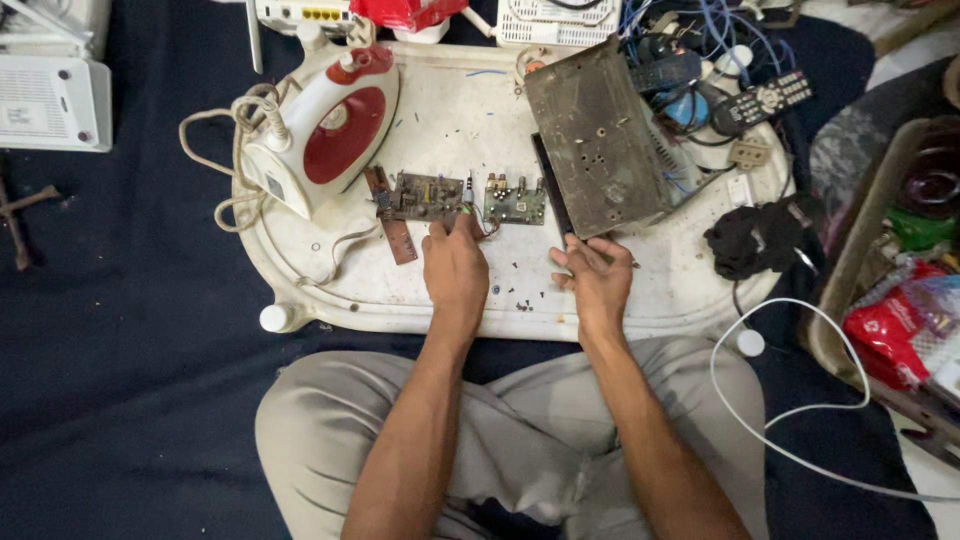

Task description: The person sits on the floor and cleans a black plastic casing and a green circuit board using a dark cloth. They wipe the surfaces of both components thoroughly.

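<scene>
**A:** We look straight down at a dark blue floor covering where a person sits cross-legged in light grey trousers, with a white oval tray (640, 300) serving as their tabletop. What lies nearest the hands?

**B:** The left hand (455, 265) rests at the near middle of the tray, fingers curled, its fingertips touching the near edge of a brown circuit board (425, 195). We cannot tell whether it pinches anything. Just right of that board sits a green circuit board (515, 203), joined to it by thin wires.

**A:** And the right hand?

**B:** The right hand (597, 275) lies to the right, fingers loosely bent, touching the near end of a tarnished metal chassis (595, 135) that stands tilted on the tray. We cannot see a firm grasp. Small dark screws (522, 303) are scattered on the tray between the two hands.

**A:** What else surrounds them?

**B:** On the tray's far left lies a red and white clothes iron (325, 130) with its pale cord coiled beside it. To the far right we see a black remote control (765, 100) among blue wires, a black bundle (755, 238) at the tray's right edge, and a white cable (800, 400) looping over the floor. A white box (50, 100) sits at the far left.
</scene>
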